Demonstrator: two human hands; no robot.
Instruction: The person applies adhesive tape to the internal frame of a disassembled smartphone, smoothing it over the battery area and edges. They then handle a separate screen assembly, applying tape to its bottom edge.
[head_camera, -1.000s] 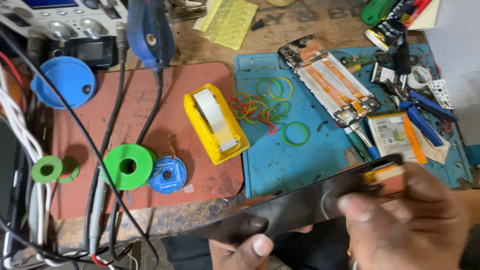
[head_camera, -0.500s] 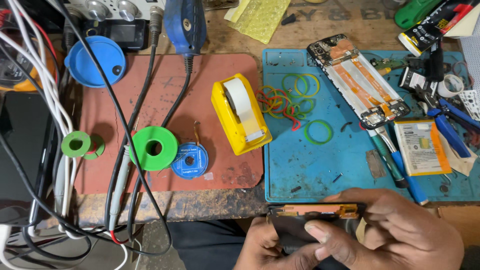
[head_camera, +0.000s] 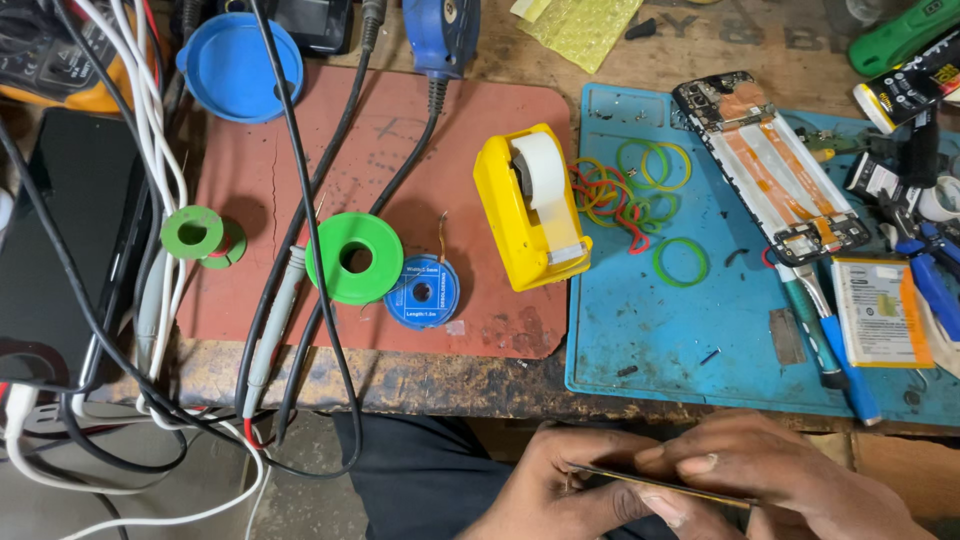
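Note:
Below the bench edge, both my hands hold a thin dark phone screen panel (head_camera: 655, 484), seen edge-on. My left hand (head_camera: 570, 495) grips its left end from below. My right hand (head_camera: 790, 480) lies over its right part with the thumb pressed along the edge. On the blue work mat (head_camera: 680, 330) above lie an opened phone body (head_camera: 770, 165) with orange strips inside and a flat battery (head_camera: 880, 310).
A yellow tape dispenser (head_camera: 530, 205) stands on the red-brown mat (head_camera: 400, 130), beside coloured rubber bands (head_camera: 640, 190). Green spools (head_camera: 352, 257), a blue wick reel (head_camera: 422, 292), a blue lid (head_camera: 240, 65), cables (head_camera: 300, 200) and probes lie left. Screwdrivers (head_camera: 830, 335) and pliers (head_camera: 930, 265) lie right.
The dark panel has gone from flat and raised over the bench edge to low and edge-on between both hands. The view has shifted so the bench sits further right.

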